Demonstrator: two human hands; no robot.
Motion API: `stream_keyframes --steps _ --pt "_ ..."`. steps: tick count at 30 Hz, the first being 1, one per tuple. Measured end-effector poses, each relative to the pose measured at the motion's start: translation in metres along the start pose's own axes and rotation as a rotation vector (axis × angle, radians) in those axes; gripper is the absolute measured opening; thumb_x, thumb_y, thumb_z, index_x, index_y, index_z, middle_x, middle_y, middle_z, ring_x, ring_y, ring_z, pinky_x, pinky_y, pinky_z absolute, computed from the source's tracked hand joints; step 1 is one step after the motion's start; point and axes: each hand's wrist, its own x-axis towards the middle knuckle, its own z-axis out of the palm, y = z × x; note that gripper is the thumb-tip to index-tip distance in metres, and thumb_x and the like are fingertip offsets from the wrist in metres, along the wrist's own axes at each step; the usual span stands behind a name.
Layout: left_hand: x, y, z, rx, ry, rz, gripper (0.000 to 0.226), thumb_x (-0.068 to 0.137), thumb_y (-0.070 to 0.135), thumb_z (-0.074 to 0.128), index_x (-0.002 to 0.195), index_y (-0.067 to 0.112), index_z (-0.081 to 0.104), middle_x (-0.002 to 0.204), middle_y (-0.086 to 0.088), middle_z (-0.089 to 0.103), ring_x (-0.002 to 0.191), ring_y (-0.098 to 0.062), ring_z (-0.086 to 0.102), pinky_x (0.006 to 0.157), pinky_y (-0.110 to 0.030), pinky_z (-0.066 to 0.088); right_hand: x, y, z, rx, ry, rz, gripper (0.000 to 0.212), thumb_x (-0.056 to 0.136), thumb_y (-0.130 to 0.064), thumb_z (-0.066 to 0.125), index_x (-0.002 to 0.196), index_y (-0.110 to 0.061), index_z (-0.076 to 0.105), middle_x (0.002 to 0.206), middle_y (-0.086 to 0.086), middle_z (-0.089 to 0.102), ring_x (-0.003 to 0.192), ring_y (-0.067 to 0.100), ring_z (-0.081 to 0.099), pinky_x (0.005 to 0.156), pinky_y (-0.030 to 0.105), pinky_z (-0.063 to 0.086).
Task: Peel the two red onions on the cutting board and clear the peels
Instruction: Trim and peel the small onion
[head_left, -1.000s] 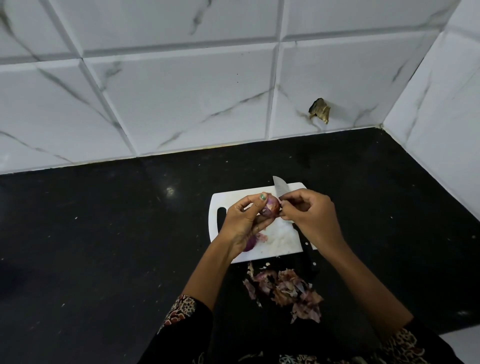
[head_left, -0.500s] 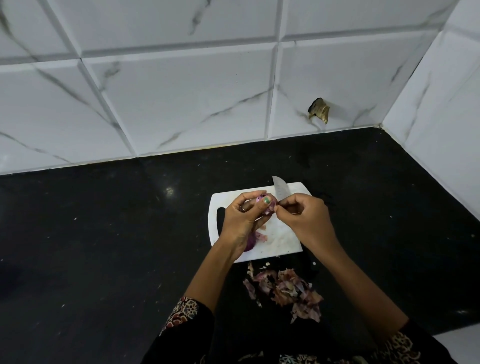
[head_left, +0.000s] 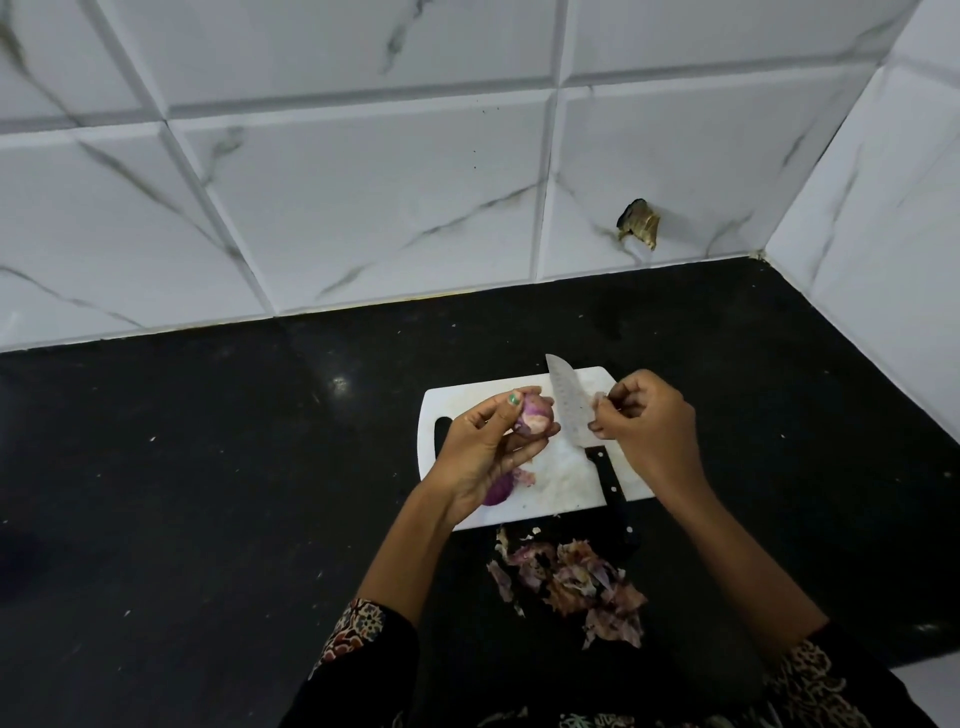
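My left hand (head_left: 485, 452) holds a small red onion (head_left: 535, 418), partly peeled and showing pale flesh, above the white cutting board (head_left: 561, 483). My right hand (head_left: 649, 426) is a little to the right of it, its fingertips pinching a thin scrap of peel (head_left: 600, 401). A second red onion (head_left: 498, 488) lies on the board, half hidden under my left hand, with a bit of skin beside it. A pile of peels (head_left: 571, 582) sits on the black counter just in front of the board.
A knife (head_left: 571, 410) lies on the board, blade pointing to the wall and black handle (head_left: 615, 499) overhanging the near edge. White marble tiles close off the back and right. A broken spot (head_left: 639, 223) marks the back wall.
My right hand has pulled away to the right from the onion with a scrap of peel, uncovering the knife blade. My left hand has kept the onion in place.
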Motion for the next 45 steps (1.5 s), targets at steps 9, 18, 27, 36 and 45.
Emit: stream_keyframes --steps 9,18,27,36,45 --pt "0.0 -0.001 0.003 0.089 -0.042 0.04 0.023 0.095 0.011 0.051 0.112 0.012 0.066 0.106 -0.001 0.072 0.093 -0.014 0.07 0.074 -0.022 0.057 -0.019 -0.025 0.008 0.001 -0.208 -0.086 0.013 0.077 -0.018 0.074 0.09 -0.018 0.072 0.079 -0.01 0.07 0.074 -0.003 0.064 0.064 0.008 0.049" --pt "0.0 0.003 -0.002 0.13 -0.112 0.027 0.023 0.094 0.008 0.052 0.111 0.012 0.067 0.111 -0.002 0.071 0.097 -0.015 0.067 0.075 -0.023 0.056 -0.014 -0.024 0.009 -0.047 -0.167 -0.109 0.011 0.073 -0.012 0.075 0.083 -0.01 0.073 0.072 -0.004 0.071 0.066 0.001 0.066 0.063 0.014 0.053" --pt "0.001 0.004 -0.001 0.147 -0.137 0.025 0.023 0.093 0.009 0.053 0.111 0.011 0.067 0.108 -0.007 0.071 0.098 -0.016 0.068 0.079 -0.024 0.056 -0.018 -0.024 0.009 0.005 -0.219 -0.113 0.016 0.073 -0.018 0.077 0.088 -0.016 0.071 0.076 -0.008 0.071 0.069 -0.001 0.067 0.065 0.012 0.053" --pt "-0.001 0.004 -0.004 0.173 -0.161 -0.015 0.023 0.093 0.007 0.054 0.111 0.011 0.068 0.109 -0.007 0.071 0.098 -0.016 0.068 0.081 -0.026 0.057 -0.013 -0.024 0.003 -0.037 -0.3 -0.115 0.019 0.068 -0.015 0.079 0.085 -0.01 0.073 0.073 -0.003 0.072 0.065 0.005 0.068 0.064 0.019 0.056" --pt "-0.002 0.005 -0.002 0.15 -0.15 -0.032 0.022 0.093 0.014 0.054 0.111 0.011 0.068 0.108 -0.005 0.071 0.095 -0.015 0.068 0.082 -0.026 0.057 -0.013 -0.013 0.005 -0.023 -0.222 -0.143 0.014 0.079 -0.014 0.07 0.092 -0.012 0.075 0.076 -0.003 0.072 0.069 0.004 0.067 0.066 0.019 0.055"
